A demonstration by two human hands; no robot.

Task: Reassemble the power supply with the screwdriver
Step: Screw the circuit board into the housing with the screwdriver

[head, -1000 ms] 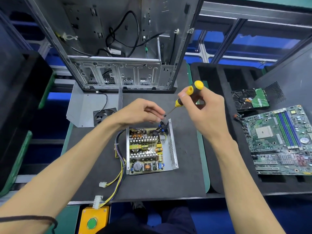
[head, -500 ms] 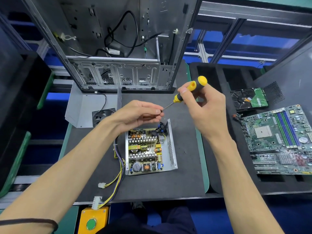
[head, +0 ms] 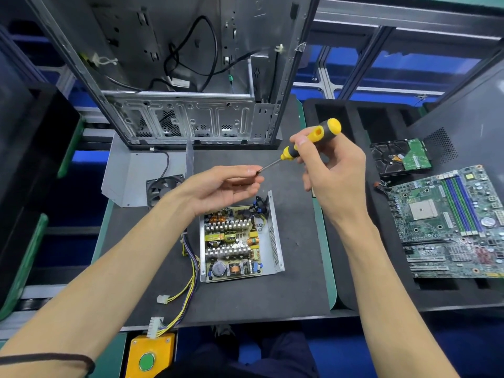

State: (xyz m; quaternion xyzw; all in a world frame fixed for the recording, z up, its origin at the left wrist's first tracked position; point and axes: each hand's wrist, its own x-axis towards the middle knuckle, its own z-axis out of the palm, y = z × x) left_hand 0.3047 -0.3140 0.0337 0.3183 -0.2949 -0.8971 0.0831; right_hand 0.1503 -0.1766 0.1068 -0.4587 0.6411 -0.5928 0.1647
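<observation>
1. The power supply [head: 240,241] lies open on the dark mat of the table [head: 294,296], its circuit board with coils and heat sinks facing up, a perforated metal wall standing along its right side.
2. Its bundle of yellow and dark wires [head: 188,282] runs off the left side toward the near table edge, ending in white connectors.
3. The screwdriver [head: 308,140], yellow and black in the handle, is held in the air above and behind the power supply, tilted with its shaft pointing down and left.
4. The right hand [head: 332,170] has its grip closed round the screwdriver handle, thumb and fingers curled on it.
5. The left hand [head: 221,186] hovers over the far end of the power supply, palm turned partly up; its thumb and fingertips meet at the screwdriver tip, pinching there. Whether a screw sits between them cannot be told.
6. Behind stands an open metal computer case [head: 174,77] with black cables inside.
7. A grey cover plate with a fan [head: 161,186] lies left of the hands.
8. To the right, on black foam, rest a hard drive [head: 401,159] and a motherboard [head: 447,222].
9. A yellow box with a green button [head: 150,356] sits at the near edge.
</observation>
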